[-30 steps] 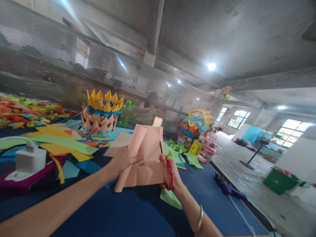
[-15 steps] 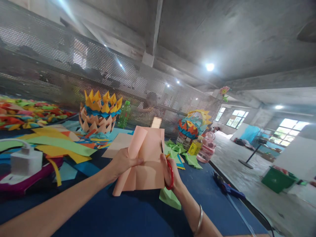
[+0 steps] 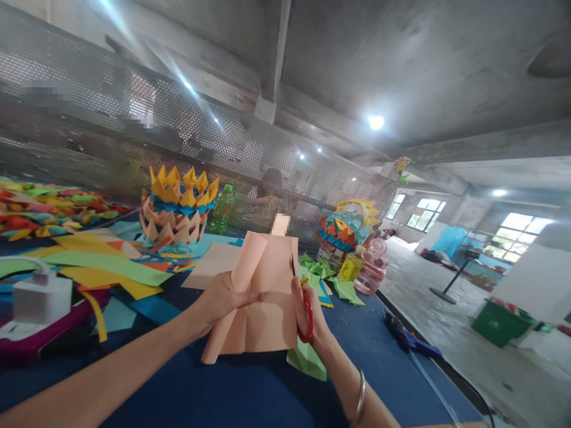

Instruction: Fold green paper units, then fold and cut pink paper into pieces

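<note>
A sheet of peach paper (image 3: 272,315), curled over along its left side, is held up above the blue table. My left hand (image 3: 225,303) is closed on its curled part, thumb pressed across the front. At the sheet's right edge my right hand (image 3: 307,312) is closed round red-handled scissors (image 3: 307,321). Their dark blade points up along the right side of the paper; whether the blades are apart cannot be made out. Under the sheet's lower right corner lies a piece of green paper (image 3: 307,359).
Folded-paper baskets stand left (image 3: 178,208) and right (image 3: 343,229). Coloured paper strips (image 3: 107,261) cover the left side, near a white plug adapter (image 3: 42,300). A yellow-labelled bottle (image 3: 351,264), a pink bottle (image 3: 372,270) and a blue glue gun (image 3: 413,339) are at right. A perforated screen (image 3: 232,142) rises behind.
The view has shifted slightly. The paper's lower edge sits a little lower in view; both hands keep their hold, and the scissors stay by the right edge.
</note>
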{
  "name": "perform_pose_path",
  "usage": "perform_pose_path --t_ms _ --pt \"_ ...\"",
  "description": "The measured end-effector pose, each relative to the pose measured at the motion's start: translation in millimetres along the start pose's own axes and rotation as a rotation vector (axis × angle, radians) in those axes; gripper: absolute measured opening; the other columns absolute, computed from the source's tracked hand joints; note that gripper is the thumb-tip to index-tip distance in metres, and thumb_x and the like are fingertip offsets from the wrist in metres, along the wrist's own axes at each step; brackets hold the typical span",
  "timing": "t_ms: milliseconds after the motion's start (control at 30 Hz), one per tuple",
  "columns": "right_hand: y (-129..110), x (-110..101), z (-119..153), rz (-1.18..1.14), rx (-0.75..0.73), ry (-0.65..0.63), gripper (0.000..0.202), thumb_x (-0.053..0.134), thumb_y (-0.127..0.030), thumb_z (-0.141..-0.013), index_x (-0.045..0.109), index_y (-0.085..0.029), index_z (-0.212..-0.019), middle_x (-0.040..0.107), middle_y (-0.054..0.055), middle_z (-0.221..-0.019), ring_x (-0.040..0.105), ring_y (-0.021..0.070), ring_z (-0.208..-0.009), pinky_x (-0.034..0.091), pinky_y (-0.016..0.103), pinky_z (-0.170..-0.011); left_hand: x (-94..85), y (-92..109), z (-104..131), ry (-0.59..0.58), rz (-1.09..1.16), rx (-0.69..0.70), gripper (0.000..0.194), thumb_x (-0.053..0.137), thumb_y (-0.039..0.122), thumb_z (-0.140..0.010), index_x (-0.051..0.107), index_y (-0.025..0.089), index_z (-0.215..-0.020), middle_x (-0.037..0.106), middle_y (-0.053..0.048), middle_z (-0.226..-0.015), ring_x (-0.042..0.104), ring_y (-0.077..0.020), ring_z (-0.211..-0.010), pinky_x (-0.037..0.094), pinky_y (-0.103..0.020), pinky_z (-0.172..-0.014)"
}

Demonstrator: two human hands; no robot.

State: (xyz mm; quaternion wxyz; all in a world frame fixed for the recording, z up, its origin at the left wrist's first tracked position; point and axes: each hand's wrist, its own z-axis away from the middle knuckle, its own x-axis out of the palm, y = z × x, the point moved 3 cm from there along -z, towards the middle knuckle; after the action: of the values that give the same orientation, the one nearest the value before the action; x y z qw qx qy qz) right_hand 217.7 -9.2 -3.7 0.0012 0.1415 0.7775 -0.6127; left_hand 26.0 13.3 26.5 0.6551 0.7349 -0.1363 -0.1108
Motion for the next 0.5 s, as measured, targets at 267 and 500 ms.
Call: perform_pose_path --t_ms 267,500 --pt "-8.5 -0.9 4.0 0.084 -0.004 0.006 0.055 0.047 -0.07 -0.081 0.045 -0.018 -0.063 0.052 0.003 -0.06 0.047 0.0137 -0.056 0.033 0.024 -0.044 2.7 3.1 4.8 0.002 0.001 -0.001 0.03 0.081 0.033 -0.057 0.072 0.015 -0.079 0.076 -0.008 -0.08 0.071 -0.0281 -0.079 0.057 -0.032 -0.068" --pt "-8.1 -1.4 2.1 0.073 -0.02 0.029 0.055 0.049 -0.07 -0.079 0.046 -0.018 -0.063 0.053 0.002 -0.058 0.048 0.0138 -0.055 0.032 0.024 -0.044 4.4 7.8 6.3 0.0 0.003 0.01 0.032 0.083 0.03 -0.056 0.073 0.015 -0.082 0.076 -0.007 -0.08 0.071 -0.0294 -0.084 0.058 -0.034 -0.074"
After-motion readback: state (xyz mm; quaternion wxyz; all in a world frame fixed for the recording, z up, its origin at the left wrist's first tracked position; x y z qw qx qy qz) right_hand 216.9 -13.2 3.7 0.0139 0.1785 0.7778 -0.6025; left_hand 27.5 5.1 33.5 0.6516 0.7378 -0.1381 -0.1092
